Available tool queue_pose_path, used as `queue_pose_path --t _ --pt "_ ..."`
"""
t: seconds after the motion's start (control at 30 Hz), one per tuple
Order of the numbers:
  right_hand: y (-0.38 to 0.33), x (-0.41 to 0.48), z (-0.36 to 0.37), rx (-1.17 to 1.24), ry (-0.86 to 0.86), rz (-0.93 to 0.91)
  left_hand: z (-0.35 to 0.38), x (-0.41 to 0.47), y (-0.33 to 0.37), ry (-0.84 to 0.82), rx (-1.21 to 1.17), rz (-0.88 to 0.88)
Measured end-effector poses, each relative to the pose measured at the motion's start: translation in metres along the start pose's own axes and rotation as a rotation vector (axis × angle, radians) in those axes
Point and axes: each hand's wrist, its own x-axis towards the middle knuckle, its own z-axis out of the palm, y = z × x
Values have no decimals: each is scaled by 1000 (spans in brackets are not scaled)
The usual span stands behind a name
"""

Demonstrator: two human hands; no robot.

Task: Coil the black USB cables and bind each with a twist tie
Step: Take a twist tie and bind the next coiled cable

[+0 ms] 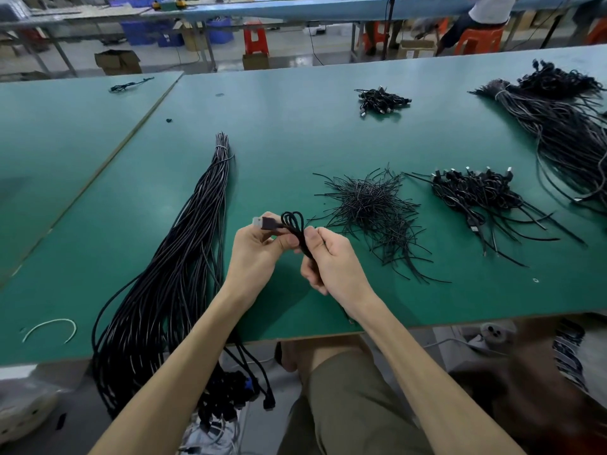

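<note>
The cable is gripped by the left hand and right hand, loops upright above the fingers; the twist ties lie rightwards, nearer the right hand.

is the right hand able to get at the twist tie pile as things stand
Likely yes, once it lets go: the right hand holds the coiled cable with the left hand, but the twist tie pile lies just right of it, nothing between.

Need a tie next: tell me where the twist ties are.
Head view: the twist ties lie piled on the green table, just right of the right hand, left of the coiled cables.
</note>
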Motion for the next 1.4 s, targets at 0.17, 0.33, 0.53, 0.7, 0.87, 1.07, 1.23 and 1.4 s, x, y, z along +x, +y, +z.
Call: queue_pose_path --t 0.17,0.33,0.53,0.7,0.87,1.07,1.23,1.4 --pt "2 0 -1 69 -63 22 1 0 -1 -16 -48 -11" --pt "5 2 2 80 -3 -27 4 1 0 -24 -18 -33" --pt "10 4 0 2 85 -49 2 1 2 -15 -38 -88" --pt "11 3 -2 -20 64 -69 -4 -1 4 -150 -178 -181" --pt "8 2 -1 3 13 -37 -5 -1 3 -120 -179 -153" --pt "4 0 1 -17 -35 -33 -4 -2 4 -32 -119 -167" --pt "8 2 2 -62 -36 -40 -3 -1 2 9 -33 -148" --pt "11 3 3 -126 -61 -50 -2 0 -1 28 1 -126"
